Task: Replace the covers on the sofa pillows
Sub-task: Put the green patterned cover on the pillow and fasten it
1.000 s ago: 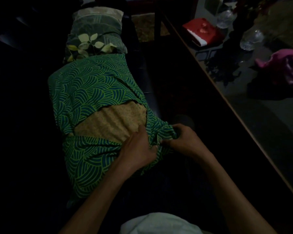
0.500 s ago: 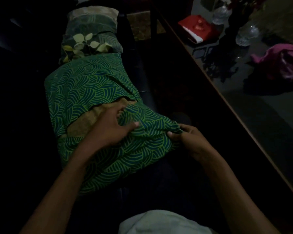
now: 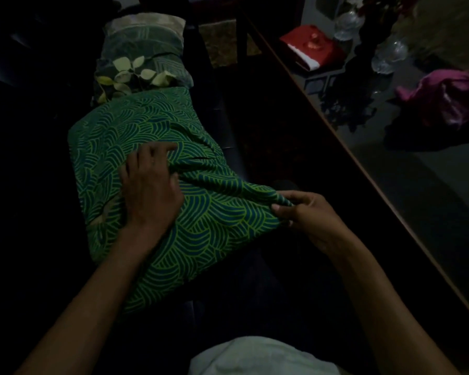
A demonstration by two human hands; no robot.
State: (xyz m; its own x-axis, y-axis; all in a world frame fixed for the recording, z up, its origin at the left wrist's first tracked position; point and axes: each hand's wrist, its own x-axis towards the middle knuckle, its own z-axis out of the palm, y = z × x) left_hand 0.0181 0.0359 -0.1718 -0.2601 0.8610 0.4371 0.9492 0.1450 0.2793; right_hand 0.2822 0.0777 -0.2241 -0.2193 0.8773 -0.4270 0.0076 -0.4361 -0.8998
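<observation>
The green patterned cover (image 3: 201,226) lay over its pillow on the dark sofa (image 3: 25,185), at centre frame. The left hand (image 3: 149,190) pressed flat, fingers spread, while the right hand (image 3: 306,215) at three o'clock pinched the corner. Best to keep that corner taut while smoothing the flap shut

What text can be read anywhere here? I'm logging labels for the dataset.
None can be read.
Red book on the table: its cover bears a pale mark, too dim and blurred to read.
Green cover: a line pattern only, no words.
</observation>
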